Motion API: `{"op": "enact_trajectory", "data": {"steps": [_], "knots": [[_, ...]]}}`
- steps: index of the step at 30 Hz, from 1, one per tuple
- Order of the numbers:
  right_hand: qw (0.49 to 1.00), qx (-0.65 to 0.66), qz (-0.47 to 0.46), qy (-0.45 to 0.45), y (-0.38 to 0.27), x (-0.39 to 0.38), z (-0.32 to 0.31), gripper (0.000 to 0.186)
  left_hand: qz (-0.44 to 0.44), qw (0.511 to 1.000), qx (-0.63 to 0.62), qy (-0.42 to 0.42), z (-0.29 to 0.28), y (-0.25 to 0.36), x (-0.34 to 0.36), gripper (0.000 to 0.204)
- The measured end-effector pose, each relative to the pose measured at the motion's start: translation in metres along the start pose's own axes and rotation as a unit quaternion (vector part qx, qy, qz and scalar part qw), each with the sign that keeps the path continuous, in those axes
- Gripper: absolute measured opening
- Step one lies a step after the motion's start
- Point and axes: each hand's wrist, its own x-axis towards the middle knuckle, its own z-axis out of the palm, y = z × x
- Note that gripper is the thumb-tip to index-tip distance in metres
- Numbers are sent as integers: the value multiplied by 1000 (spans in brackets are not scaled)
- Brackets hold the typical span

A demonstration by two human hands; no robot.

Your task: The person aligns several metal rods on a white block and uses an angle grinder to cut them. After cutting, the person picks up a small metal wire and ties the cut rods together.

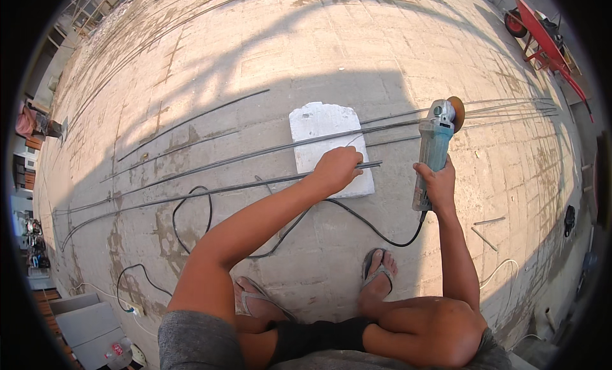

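My left hand point(338, 170) is closed around thin steel rebar rods point(261, 186), with their short ends sticking out past my fist. Under that fist lies a white block point(326, 123), roughly rectangular with a chipped far edge. More rebar rods point(242, 155) cross over the block and run off to both sides. On the right, my right hand point(437, 184) grips the teal body of an angle grinder point(434, 147). Its brownish disc point(456, 114) points away from me, above the floor. Whether the disc spins I cannot tell.
The grinder's black cord point(376, 235) loops over the floor between my feet and the block. Short rod offcuts point(486, 239) lie at right. A red wheelbarrow point(542, 35) stands far right. At far left is another person point(43, 123). Grey blocks point(86, 325) and a plastic bottle point(116, 352) sit lower left.
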Motion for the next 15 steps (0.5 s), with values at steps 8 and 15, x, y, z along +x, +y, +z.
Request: {"op": "enact_trajectory", "data": {"steps": [8,15], "knots": [[1000,-9,13,-17,-11,-4,10,62,-26,992,-74,102,24,-22,-22,15],[999,-36,-8,-19,-5,-4,12,61,-115,948,60,291,-1,-97,-47,25]]}}
